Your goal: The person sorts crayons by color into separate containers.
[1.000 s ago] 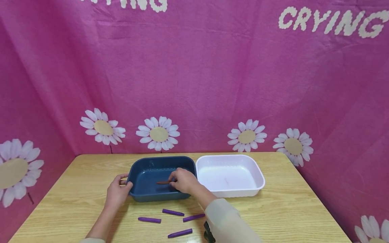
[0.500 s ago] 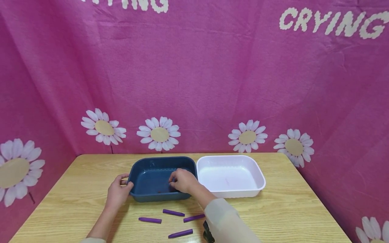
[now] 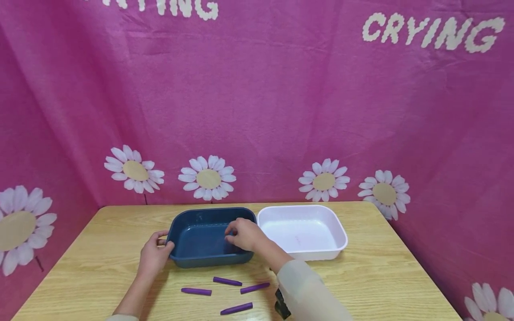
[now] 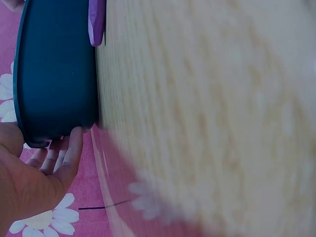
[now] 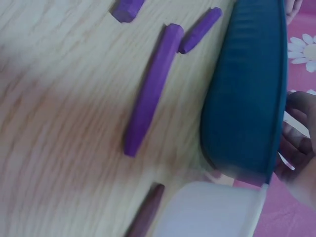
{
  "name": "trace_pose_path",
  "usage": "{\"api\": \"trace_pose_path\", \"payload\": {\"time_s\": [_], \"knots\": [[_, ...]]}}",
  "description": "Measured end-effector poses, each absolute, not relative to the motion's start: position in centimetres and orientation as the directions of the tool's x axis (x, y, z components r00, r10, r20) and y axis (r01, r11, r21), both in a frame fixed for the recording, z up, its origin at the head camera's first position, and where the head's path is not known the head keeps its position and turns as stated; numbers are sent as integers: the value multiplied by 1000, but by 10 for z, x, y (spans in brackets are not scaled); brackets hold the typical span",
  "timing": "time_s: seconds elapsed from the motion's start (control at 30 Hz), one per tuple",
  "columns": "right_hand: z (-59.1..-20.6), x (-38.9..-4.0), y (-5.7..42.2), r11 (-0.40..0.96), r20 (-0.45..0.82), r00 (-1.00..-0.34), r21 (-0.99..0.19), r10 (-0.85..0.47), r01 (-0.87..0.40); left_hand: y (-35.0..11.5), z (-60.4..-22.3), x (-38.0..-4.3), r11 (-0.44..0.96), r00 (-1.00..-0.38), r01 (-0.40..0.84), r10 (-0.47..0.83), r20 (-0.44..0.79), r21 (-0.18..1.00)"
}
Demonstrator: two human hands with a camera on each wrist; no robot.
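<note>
My left hand (image 3: 154, 254) grips the left end of the dark blue tray (image 3: 209, 262), thumb at the rim and fingers along the outer wall. That hold also shows in the left wrist view, where the hand (image 4: 42, 173) meets the tray's end wall (image 4: 57, 74). Over the right part of the same tray is my right hand (image 3: 242, 234), its fingers loosely bent with no object visible between them. In the right wrist view, this hand (image 5: 298, 140) appears beyond the tray's rim. The near wall hides part of the tray's floor.
A white tray (image 3: 305, 256) stands against the blue one's right side. Several purple crayons (image 3: 196, 291) lie on the wooden table (image 3: 381, 285) in front. A brown crayon (image 5: 145, 212) lies near the white tray. Behind hangs a pink cloth (image 3: 257, 111) with daisies.
My right hand held a brown crayon over the blue tray, then let it go; the crayon dropped out of sight inside. The right hand has since risen slightly. My left hand keeps its hold.
</note>
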State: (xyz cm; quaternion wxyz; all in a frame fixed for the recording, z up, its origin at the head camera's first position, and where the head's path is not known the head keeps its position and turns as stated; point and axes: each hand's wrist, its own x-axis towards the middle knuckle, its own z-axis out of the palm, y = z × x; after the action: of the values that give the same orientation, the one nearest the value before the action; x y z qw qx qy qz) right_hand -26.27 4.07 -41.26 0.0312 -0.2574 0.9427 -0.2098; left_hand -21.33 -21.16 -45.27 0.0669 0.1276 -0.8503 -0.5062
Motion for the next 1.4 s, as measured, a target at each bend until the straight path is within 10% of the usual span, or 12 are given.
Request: {"api": "trace_pose_path", "payload": {"time_s": [1.4], "knots": [[-394, -247, 103, 673, 178, -806, -467, -564, -574, -212, -451, -212, 474, -962, -145, -274, -11, 868]]}}
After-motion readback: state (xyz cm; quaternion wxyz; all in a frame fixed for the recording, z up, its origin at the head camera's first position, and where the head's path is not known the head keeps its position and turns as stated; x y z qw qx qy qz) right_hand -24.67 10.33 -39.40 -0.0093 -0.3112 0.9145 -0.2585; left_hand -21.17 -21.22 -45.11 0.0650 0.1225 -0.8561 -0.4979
